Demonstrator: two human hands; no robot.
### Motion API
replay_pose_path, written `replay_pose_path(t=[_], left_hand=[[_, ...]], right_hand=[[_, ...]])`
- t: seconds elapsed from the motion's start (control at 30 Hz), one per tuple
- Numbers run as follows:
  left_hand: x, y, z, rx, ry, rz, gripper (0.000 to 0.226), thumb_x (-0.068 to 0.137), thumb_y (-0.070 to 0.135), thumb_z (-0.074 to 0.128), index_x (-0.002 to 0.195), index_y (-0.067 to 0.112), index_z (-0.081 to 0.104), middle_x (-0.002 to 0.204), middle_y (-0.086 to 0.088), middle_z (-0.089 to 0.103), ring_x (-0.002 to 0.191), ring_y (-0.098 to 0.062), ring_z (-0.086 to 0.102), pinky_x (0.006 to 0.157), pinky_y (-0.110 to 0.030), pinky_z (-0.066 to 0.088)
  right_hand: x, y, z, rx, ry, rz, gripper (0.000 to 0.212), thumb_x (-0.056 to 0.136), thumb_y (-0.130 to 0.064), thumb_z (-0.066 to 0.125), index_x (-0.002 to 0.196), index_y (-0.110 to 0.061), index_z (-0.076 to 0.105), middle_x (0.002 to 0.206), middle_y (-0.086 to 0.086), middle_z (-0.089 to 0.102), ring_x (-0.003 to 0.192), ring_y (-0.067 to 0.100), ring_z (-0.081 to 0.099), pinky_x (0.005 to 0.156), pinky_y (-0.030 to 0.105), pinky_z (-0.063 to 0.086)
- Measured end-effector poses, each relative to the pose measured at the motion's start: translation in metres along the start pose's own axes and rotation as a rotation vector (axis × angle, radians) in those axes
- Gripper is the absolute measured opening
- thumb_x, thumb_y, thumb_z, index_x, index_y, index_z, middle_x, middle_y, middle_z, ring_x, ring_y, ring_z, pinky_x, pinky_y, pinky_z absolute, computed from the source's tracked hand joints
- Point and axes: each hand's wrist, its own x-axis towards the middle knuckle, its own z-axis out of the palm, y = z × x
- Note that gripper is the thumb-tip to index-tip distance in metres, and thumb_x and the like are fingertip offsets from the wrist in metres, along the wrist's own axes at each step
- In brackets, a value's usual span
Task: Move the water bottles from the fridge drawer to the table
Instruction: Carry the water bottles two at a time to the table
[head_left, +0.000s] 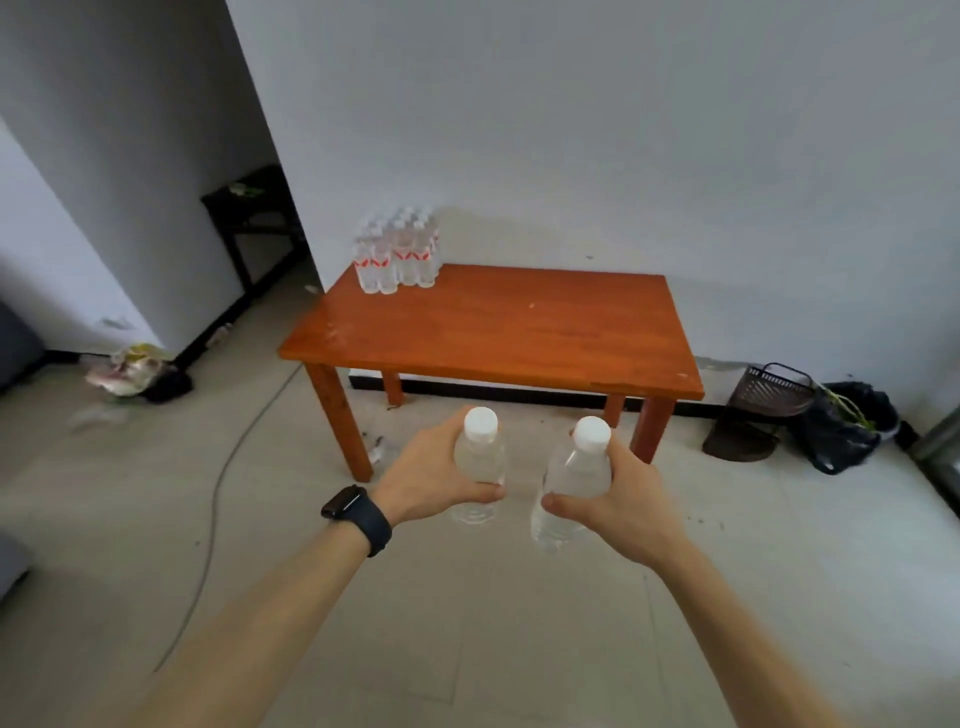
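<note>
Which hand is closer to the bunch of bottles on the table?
Left. The left hand is almost in line with the bunch of bottles; the right hand is farther right.

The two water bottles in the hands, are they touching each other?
Apart. The head view shows floor between the left water bottle, gripped by the left hand, and the right water bottle, gripped by the right hand.

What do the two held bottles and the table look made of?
Left bottle, in the left hand, and right bottle, in the right hand: probably thin clear plastic, see-through, with white matte caps. Table: apparently wood, reddish-brown, glossy varnish; its top reflects light and it stands on square solid legs.
</note>
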Motion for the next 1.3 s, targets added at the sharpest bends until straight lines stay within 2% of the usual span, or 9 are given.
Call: replay_pose_path(t=[0.17,0.3,0.47,0.6,0.77,0.93,1.07,1.2,1.3], left_hand=[[0.029,-0.058,-0.046,-0.025,0.06,-0.079,0.071,0.068,0.042,0.09,0.123,0.041,0.044,0.115,0.019,0.057,0.109,-0.008,0.056,0.099,-0.036,0.048],[0.064,-0.096,-0.069,-0.041,0.098,-0.129,0.069,0.064,0.047,0.09,0.12,0.037,0.052,0.106,0.019,0.063,0.098,-0.003,0.061,0.088,-0.03,0.051],[0.131,-0.132,-0.099,-0.039,0.096,-0.119,0.06,0.066,0.042,0.09,0.112,0.038,0.052,0.101,0.019,0.063,0.093,0.001,0.06,0.078,-0.021,0.047],[0.201,-0.165,-0.124,-0.035,0.102,-0.134,0.063,0.065,0.045,0.089,0.115,0.042,0.05,0.1,0.018,0.063,0.093,-0.003,0.062,0.079,-0.027,0.054],[0.286,-0.204,-0.158,-0.046,0.113,-0.171,0.064,0.066,0.042,0.089,0.116,0.04,0.049,0.104,0.018,0.063,0.097,0.0,0.061,0.078,-0.018,0.046],[0.352,-0.253,-0.186,-0.085,0.119,-0.246,0.064,0.065,0.04,0.089,0.117,0.041,0.05,0.105,0.018,0.065,0.099,-0.001,0.063,0.083,-0.019,0.05],[0.404,-0.295,-0.205,-0.114,0.099,-0.299,0.061,0.068,0.038,0.088,0.116,0.039,0.052,0.102,0.017,0.067,0.096,0.002,0.064,0.075,-0.01,0.044],[0.465,-0.349,-0.216,-0.12,0.056,-0.331,0.056,0.068,0.043,0.087,0.112,0.039,0.052,0.101,0.015,0.069,0.096,-0.002,0.067,0.086,-0.025,0.054],[0.513,-0.385,-0.226,-0.127,0.017,-0.342,0.053,0.071,0.041,0.084,0.113,0.038,0.053,0.102,0.015,0.068,0.098,-0.004,0.066,0.091,-0.031,0.056]], right_hand=[[0.06,-0.037,0.04,-0.012,-0.046,-0.016,0.082,0.062,-0.049,0.087,0.131,-0.038,0.044,0.113,-0.014,0.059,0.104,0.013,0.058,0.093,0.041,0.053],[0.114,-0.053,0.061,-0.014,-0.079,-0.028,0.069,0.059,-0.051,0.084,0.116,-0.042,0.047,0.102,-0.015,0.061,0.094,0.01,0.061,0.083,0.038,0.055],[0.202,-0.065,0.085,-0.011,-0.096,-0.041,0.06,0.058,-0.051,0.083,0.105,-0.043,0.047,0.095,-0.015,0.063,0.09,0.011,0.06,0.079,0.039,0.053],[0.285,-0.072,0.106,0.001,-0.109,-0.043,0.06,0.059,-0.049,0.086,0.106,-0.04,0.049,0.093,-0.014,0.064,0.087,0.009,0.061,0.078,0.039,0.055],[0.388,-0.08,0.13,0.005,-0.142,-0.013,0.062,0.058,-0.049,0.085,0.109,-0.041,0.05,0.096,-0.015,0.065,0.088,0.009,0.063,0.077,0.037,0.057],[0.472,-0.086,0.158,-0.031,-0.197,0.013,0.062,0.063,-0.045,0.086,0.111,-0.036,0.049,0.095,-0.013,0.064,0.086,0.009,0.063,0.077,0.037,0.057],[0.537,-0.084,0.187,-0.059,-0.246,0.044,0.056,0.063,-0.044,0.084,0.105,-0.034,0.049,0.091,-0.011,0.066,0.081,0.01,0.065,0.074,0.039,0.058],[0.601,-0.086,0.22,-0.104,-0.283,0.085,0.058,0.062,-0.041,0.084,0.108,-0.033,0.048,0.091,-0.01,0.066,0.082,0.011,0.066,0.072,0.035,0.057],[0.651,-0.094,0.246,-0.155,-0.29,0.097,0.058,0.067,-0.037,0.084,0.11,-0.029,0.046,0.091,-0.011,0.065,0.081,0.01,0.065,0.066,0.026,0.051]])
